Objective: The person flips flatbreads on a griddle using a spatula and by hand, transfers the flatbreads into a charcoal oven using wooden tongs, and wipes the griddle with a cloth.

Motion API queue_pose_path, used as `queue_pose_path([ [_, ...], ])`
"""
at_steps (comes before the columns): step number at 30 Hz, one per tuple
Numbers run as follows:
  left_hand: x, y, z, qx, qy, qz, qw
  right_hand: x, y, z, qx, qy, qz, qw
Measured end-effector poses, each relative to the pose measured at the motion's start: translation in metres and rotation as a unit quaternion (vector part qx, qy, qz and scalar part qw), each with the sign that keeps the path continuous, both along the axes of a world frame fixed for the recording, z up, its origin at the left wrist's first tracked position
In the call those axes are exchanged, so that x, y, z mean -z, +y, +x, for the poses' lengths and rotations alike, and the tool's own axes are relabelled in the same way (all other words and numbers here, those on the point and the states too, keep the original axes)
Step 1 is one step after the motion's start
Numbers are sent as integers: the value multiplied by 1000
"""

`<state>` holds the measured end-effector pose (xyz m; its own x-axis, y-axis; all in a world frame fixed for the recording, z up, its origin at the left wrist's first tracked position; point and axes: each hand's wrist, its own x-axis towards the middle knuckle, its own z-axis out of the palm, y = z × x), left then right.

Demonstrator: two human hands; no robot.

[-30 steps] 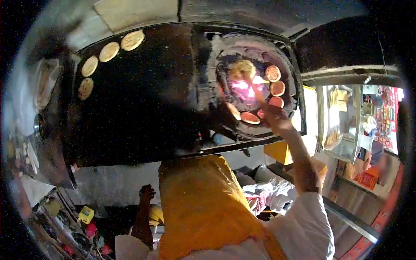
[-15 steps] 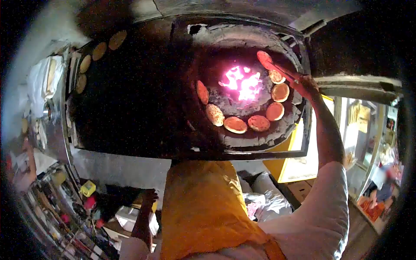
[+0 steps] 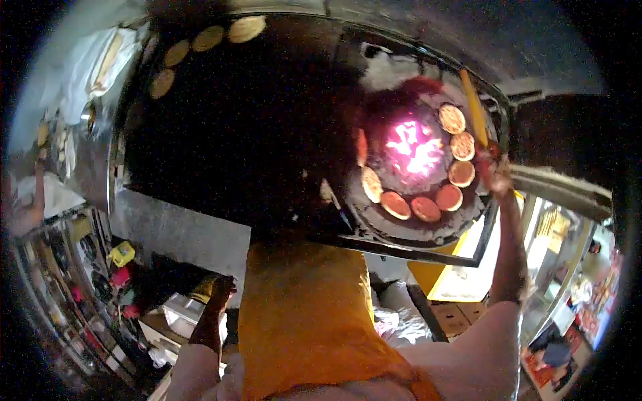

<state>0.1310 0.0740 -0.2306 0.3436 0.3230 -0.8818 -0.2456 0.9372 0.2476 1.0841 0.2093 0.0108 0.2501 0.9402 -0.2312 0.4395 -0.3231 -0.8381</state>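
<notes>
My right hand (image 3: 495,176) is closed around a long, flat wooden stick (image 3: 473,110) at the right rim of a round clay oven (image 3: 394,230). The stick points up and away over the rim. Several round flatbreads line the oven's inner wall around a glowing fire (image 3: 416,150). The uppermost on the right is a browned flatbread (image 3: 453,119), just left of the stick; another flatbread (image 3: 461,174) is nearest my hand. My left hand (image 3: 223,289) hangs low beside the orange apron (image 3: 304,301), holding nothing, its fingers apart.
More flatbreads (image 3: 247,29) lie along the far left edge of the dark surface. A metal frame (image 3: 428,257) borders the oven. At left, another person's arm (image 3: 38,190) shows near a white cloth. A yellow container (image 3: 122,254) stands below; cardboard boxes (image 3: 455,317) sit at right.
The view has swung, shifting the oven rightward. My right hand has drawn back from the upper flatbread, and the stick now points upward over the rim instead of reaching inside.
</notes>
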Motion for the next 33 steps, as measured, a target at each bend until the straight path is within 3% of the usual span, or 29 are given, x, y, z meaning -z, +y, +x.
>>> queue_pose_path([
  [1, 40, 7, -32, -175, -324, -2, 930, 7, 7, -31, 25, 116, 2, 993],
  [2, 55, 21, -56, -179, -326, 3, 928, 15, 14, -61, 56, 229, 4, 972],
  [4, 36, 65, -54, -72, -120, 38, 989, 68, 29, -144, 97, 277, -71, 953],
  [6, 15, 110, -57, 45, 70, 107, 991, 44, 100, -273, 135, 348, -125, 919],
  [8, -21, 162, -55, 105, 164, 172, 966, 12, 186, -365, 139, 365, -163, 906],
  [9, -40, 181, -60, 71, 121, 205, 969, 22, 217, -386, 125, 341, -182, 914],
  [10, -25, 200, -87, -42, -152, 18, 987, 32, 247, -406, 111, 317, -201, 920],
  [11, -3, 215, -113, -150, -406, -168, 886, 55, 278, -418, 145, 369, -240, 886],
  [13, 33, 207, -167, -140, -354, -136, 915, 67, 339, -441, 192, 408, -217, 866],
  [15, 22, 201, -203, -108, -230, -91, 963, 77, 388, -455, 229, 423, -178, 859],
  [17, 12, 205, -223, -82, -174, -84, 978, 86, 406, -463, 254, 417, -156, 859],
  [20, 2, 218, -235, -48, -145, -86, 984, 88, 375, -484, 261, 390, -136, 873],
  [25, -1, 272, -198, 63, -94, -73, 991, 57, 231, -518, 289, 374, -131, 871],
  [30, -38, 319, -94, 246, 81, 22, 966, 20, 110, -490, 378, 467, -75, 796],
  [33, -89, 321, -21, 310, 162, 64, 935, -9, 79, -447, 407, 578, -18, 707],
])
